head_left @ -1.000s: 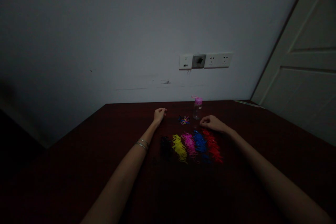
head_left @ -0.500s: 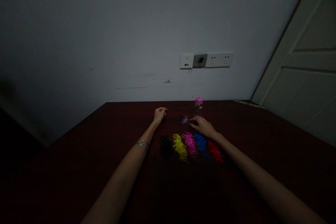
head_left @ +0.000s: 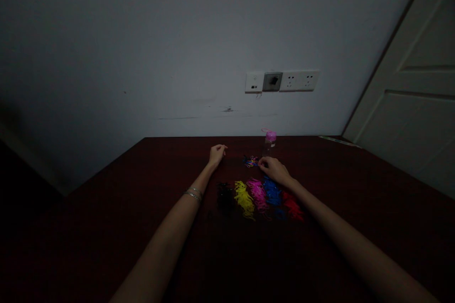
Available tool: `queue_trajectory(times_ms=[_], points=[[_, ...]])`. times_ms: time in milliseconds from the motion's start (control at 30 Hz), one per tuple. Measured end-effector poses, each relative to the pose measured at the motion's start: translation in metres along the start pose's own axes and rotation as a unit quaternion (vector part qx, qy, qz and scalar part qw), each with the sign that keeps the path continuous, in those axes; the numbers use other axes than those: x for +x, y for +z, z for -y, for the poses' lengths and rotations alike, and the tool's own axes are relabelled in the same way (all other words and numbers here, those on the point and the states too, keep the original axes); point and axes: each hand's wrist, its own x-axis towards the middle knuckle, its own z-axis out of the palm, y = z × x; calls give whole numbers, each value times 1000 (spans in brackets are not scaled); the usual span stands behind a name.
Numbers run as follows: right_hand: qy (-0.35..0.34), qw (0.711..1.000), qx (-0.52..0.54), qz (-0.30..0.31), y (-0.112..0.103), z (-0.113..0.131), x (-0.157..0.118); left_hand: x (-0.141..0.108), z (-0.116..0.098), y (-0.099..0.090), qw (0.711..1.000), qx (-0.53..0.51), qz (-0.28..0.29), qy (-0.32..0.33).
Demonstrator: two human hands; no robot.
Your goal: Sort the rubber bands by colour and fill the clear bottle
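Rubber bands, as far as the dim light shows, lie sorted by colour in a row: a black pile, a yellow pile, a pink pile, a blue pile and a red pile. Behind the row is a small mixed-colour pile. My right hand is at that pile's right edge, thumb and fingertips pinched together; what is between them is too small to make out. My left hand rests curled on the table, left of the mixed pile, its palm hidden.
A clear bottle with a pink lid stands behind my right hand. The dark red table meets a wall with a row of sockets. A flat strip lies at the back right, near a white door.
My right hand's thumb and fingers have come together at the edge of the mixed pile. My left hand stays put. The view has shifted slightly.
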Motion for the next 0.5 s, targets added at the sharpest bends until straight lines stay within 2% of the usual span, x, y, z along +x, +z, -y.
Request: queue_trajectory(times_ms=[267, 500], points=[[-45, 997, -58, 24, -2, 1, 0, 0, 1, 0, 1000, -7, -4, 5], [-63, 989, -116, 62, -18, 5, 0, 0, 1, 1, 1000, -30, -5, -6]])
